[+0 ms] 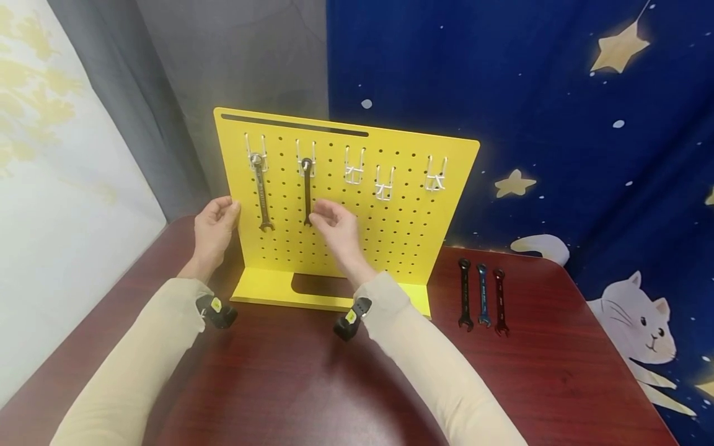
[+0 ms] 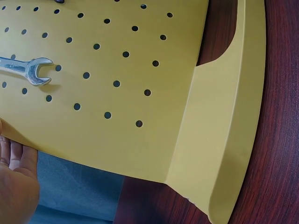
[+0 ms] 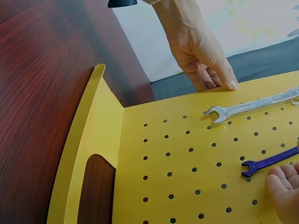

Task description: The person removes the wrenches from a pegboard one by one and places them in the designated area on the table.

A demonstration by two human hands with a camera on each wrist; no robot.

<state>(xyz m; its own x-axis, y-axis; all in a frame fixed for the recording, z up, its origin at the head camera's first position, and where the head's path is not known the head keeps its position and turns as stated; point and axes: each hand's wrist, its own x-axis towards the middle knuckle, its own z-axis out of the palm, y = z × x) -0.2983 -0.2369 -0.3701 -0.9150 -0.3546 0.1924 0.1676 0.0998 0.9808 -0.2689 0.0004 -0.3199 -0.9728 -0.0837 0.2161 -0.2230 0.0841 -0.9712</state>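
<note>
My left hand (image 1: 214, 226) grips the left edge of a yellow pegboard (image 1: 346, 248), thumb in front and fingers behind. On the leftmost white hook hangs a silver combination wrench (image 1: 261, 192), its open end downward. A dark combination wrench (image 1: 307, 192) hangs from the second hook, looking purple in the right wrist view (image 3: 268, 163). My right hand (image 1: 339, 232) is beside this wrench's lower end, fingers loosely bent, not visibly closed round it. In the right wrist view, part of the right hand (image 3: 287, 191) is cut off by the frame.
Three wrenches, black (image 1: 465, 294), blue (image 1: 483, 296) and dark reddish (image 1: 501, 302), lie on the red-brown table (image 1: 268, 371) right of the board. More white hooks (image 1: 354, 167) bear nothing. A blue curtain (image 1: 446, 62) hangs behind.
</note>
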